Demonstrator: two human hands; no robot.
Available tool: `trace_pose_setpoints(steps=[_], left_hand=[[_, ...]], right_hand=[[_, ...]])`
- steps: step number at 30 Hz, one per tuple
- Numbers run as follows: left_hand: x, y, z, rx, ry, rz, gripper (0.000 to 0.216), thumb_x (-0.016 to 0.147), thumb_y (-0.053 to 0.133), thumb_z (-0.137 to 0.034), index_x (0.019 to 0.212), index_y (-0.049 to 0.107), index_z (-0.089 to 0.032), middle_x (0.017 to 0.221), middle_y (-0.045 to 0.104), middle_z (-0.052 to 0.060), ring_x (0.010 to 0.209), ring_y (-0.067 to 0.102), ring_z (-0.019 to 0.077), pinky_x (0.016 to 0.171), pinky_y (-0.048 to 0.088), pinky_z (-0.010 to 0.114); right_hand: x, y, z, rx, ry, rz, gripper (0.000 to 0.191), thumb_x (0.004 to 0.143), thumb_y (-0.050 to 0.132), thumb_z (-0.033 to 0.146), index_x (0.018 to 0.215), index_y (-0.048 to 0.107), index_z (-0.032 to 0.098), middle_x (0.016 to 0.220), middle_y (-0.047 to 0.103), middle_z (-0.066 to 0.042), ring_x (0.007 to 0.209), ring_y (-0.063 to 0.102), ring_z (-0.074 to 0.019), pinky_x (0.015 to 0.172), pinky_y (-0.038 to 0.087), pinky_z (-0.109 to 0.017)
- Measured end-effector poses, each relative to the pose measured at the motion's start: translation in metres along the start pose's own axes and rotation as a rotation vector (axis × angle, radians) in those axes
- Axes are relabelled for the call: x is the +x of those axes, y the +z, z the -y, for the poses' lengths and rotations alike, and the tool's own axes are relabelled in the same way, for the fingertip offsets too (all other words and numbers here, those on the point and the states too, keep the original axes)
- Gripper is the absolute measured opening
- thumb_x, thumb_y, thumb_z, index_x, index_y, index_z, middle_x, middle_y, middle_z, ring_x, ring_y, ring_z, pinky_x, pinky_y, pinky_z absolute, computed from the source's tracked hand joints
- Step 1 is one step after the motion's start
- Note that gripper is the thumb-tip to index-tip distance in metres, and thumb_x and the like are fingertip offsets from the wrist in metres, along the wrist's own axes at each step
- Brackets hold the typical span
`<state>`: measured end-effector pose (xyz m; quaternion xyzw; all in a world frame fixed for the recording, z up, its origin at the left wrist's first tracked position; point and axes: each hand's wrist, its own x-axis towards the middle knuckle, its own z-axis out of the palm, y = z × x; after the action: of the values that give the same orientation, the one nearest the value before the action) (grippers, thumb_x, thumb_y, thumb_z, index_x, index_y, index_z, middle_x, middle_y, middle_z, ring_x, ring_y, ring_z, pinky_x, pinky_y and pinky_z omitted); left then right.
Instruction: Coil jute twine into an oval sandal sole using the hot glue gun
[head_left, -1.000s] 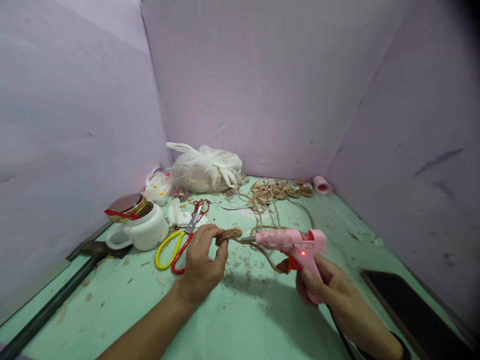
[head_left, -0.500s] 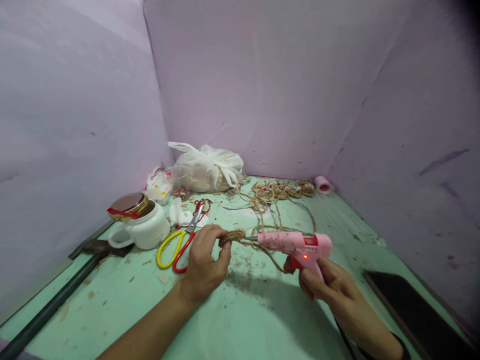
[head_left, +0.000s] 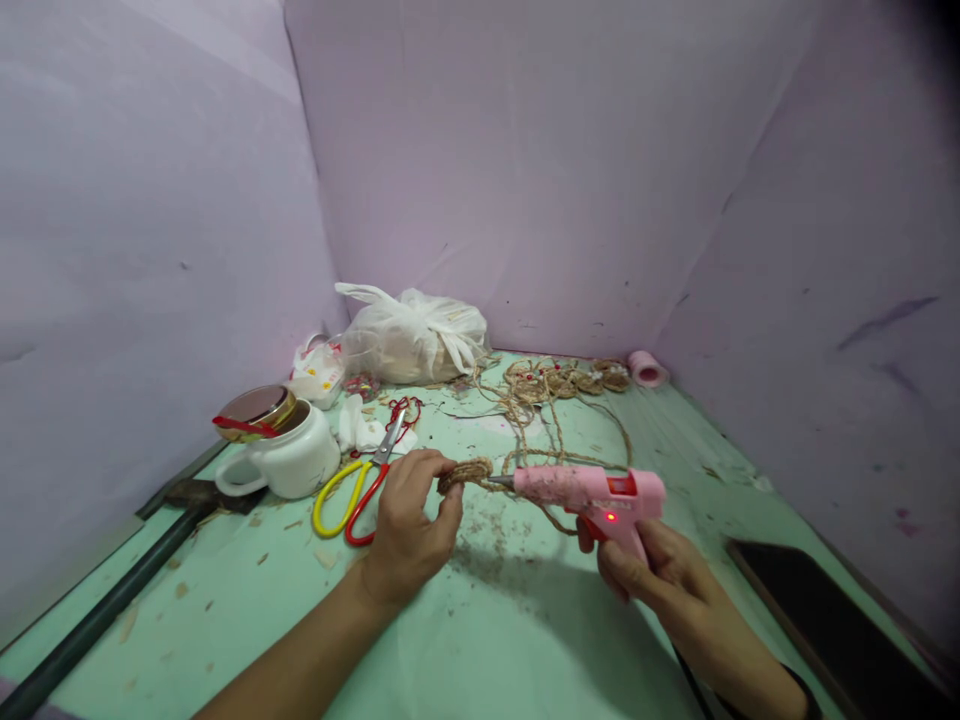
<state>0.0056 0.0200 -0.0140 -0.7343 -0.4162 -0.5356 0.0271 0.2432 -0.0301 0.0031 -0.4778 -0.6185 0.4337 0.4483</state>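
Between the thumb and fingers of my left hand point(head_left: 411, 525) is a small coil of jute twine point(head_left: 466, 472), held above the table. My right hand point(head_left: 660, 575) grips a pink hot glue gun point(head_left: 581, 490), its red light lit and a finger by the trigger. The gun's metal nozzle points left and lies at the coil's right side; whether it touches the twine I cannot tell. A strand of twine point(head_left: 559, 522) runs from near the coil behind the gun towards my right hand. Scissors point(head_left: 371, 480) with one yellow and one red handle lie just left of my left hand.
A white mug point(head_left: 300, 460) with a gold-rimmed round lid point(head_left: 259, 408) stands left, by a hammer point(head_left: 112, 600). A tied plastic bag point(head_left: 416, 335), twine pieces point(head_left: 562, 380) and a pink roll point(head_left: 647, 369) lie at the back. A dark phone-like slab point(head_left: 832, 625) lies right.
The glue gun has shifted very slightly, its nozzle a touch lower beside the coil. My left hand and the coil stay in place.
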Motion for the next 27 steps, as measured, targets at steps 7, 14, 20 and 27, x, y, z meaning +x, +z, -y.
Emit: trace_pose_setpoints(steps=[7, 14, 20, 27], left_hand=[[0.0003, 0.0000, 0.0002, 0.007, 0.003, 0.004, 0.015, 0.078, 0.056, -0.009, 0.090, 0.056, -0.018, 0.086, 0.060, 0.006, 0.083, 0.057, 0.0188, 0.075, 0.048, 0.035], [-0.0001, -0.0009, 0.0014, -0.003, 0.007, 0.021, 0.016, 0.078, 0.055, -0.010, 0.091, 0.056, -0.018, 0.087, 0.061, 0.006, 0.084, 0.057, 0.0194, 0.076, 0.048, 0.036], [-0.0005, -0.0024, 0.0009, 0.003, 0.040, 0.022, 0.018, 0.077, 0.055, -0.008, 0.093, 0.056, -0.017, 0.088, 0.061, 0.007, 0.085, 0.057, 0.0201, 0.076, 0.048, 0.036], [0.0007, -0.0050, 0.0034, 0.067, 0.123, 0.038, 0.021, 0.076, 0.054, -0.008, 0.095, 0.055, -0.018, 0.088, 0.060, 0.007, 0.084, 0.055, 0.0207, 0.076, 0.046, 0.038]], right_hand=[[-0.0002, -0.0011, -0.0022, 0.001, 0.010, -0.011, 0.033, 0.081, 0.055, 0.052, 0.076, 0.060, 0.019, 0.058, 0.048, 0.002, 0.052, 0.042, -0.0129, 0.049, 0.035, -0.025], [0.0002, -0.0003, -0.0034, 0.026, -0.005, -0.030, 0.034, 0.081, 0.055, 0.053, 0.074, 0.056, 0.020, 0.058, 0.046, 0.003, 0.051, 0.040, -0.0126, 0.048, 0.032, -0.025], [-0.0009, -0.0011, -0.0076, 0.022, -0.008, -0.059, 0.035, 0.082, 0.054, 0.052, 0.072, 0.056, 0.019, 0.057, 0.047, 0.002, 0.052, 0.040, -0.0127, 0.049, 0.031, -0.025], [0.0014, -0.0026, -0.0044, 0.013, -0.039, -0.060, 0.036, 0.081, 0.056, 0.052, 0.067, 0.054, 0.019, 0.057, 0.046, 0.002, 0.051, 0.040, -0.0121, 0.047, 0.033, -0.024]])
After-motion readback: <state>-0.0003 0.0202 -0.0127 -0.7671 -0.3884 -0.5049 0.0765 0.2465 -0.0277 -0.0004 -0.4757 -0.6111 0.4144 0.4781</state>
